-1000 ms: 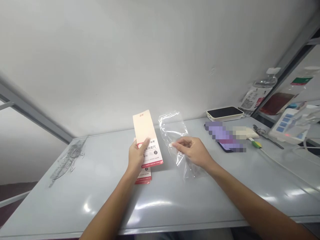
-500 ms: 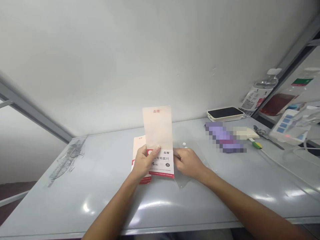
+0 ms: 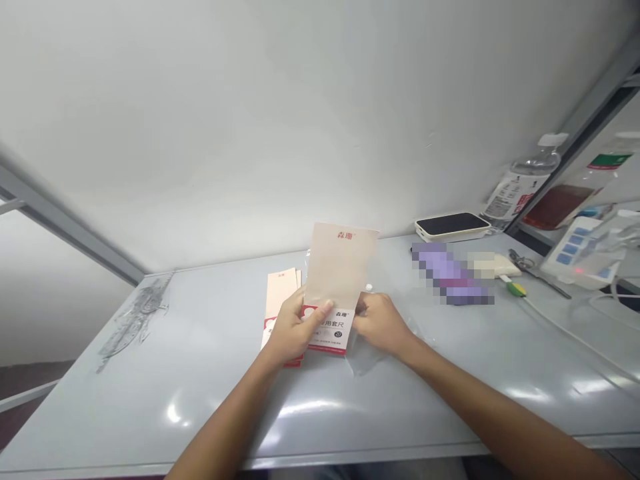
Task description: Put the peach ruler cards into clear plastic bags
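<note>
Head view: left hand [image 3: 293, 330] and right hand [image 3: 380, 327] pinch the card [image 3: 341, 267].

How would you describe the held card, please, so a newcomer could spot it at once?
At the middle of the grey table, the left hand and right hand meet. The left hand pinches a pale peach card with a red bottom band; unlike the matching cards lying flat beside it, it stands raised.

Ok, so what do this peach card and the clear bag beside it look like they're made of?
The card looks like stiff matte paperboard: it stands flat without drooping and carries printed red text. The bag is probably thin glossy plastic film: see-through, wrinkled, catching pale glints.
</note>
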`<control>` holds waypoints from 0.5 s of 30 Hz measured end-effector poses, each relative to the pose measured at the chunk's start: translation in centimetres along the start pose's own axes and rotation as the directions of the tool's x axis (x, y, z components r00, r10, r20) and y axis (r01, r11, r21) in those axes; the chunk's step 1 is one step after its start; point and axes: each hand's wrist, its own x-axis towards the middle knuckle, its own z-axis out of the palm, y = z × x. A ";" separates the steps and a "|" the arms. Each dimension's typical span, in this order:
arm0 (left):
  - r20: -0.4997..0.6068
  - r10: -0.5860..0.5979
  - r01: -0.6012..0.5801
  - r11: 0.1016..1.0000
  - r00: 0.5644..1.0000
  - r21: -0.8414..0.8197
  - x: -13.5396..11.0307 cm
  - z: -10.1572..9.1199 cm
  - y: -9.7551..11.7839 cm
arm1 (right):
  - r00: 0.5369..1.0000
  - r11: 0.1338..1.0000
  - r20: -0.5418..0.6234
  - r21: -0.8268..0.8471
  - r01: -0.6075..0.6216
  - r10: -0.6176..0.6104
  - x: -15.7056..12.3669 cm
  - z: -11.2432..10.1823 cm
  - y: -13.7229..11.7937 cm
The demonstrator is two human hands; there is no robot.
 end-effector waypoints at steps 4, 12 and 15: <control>0.034 0.016 -0.018 0.998 0.999 0.054 0.0 0.0 0.3 | 0.996 0.976 0.082 0.214 -0.051 0.034 0.0 0.2 0.0; -0.065 0.079 -0.066 0.981 0.995 0.185 0.2 -0.3 0.6 | 0.991 0.878 0.125 0.468 -0.103 0.050 0.5 -0.2 -0.3; -0.086 0.076 -0.057 0.978 0.993 0.202 0.4 -0.3 0.6 | 0.992 0.879 0.117 0.465 -0.103 0.055 0.7 -0.8 -0.5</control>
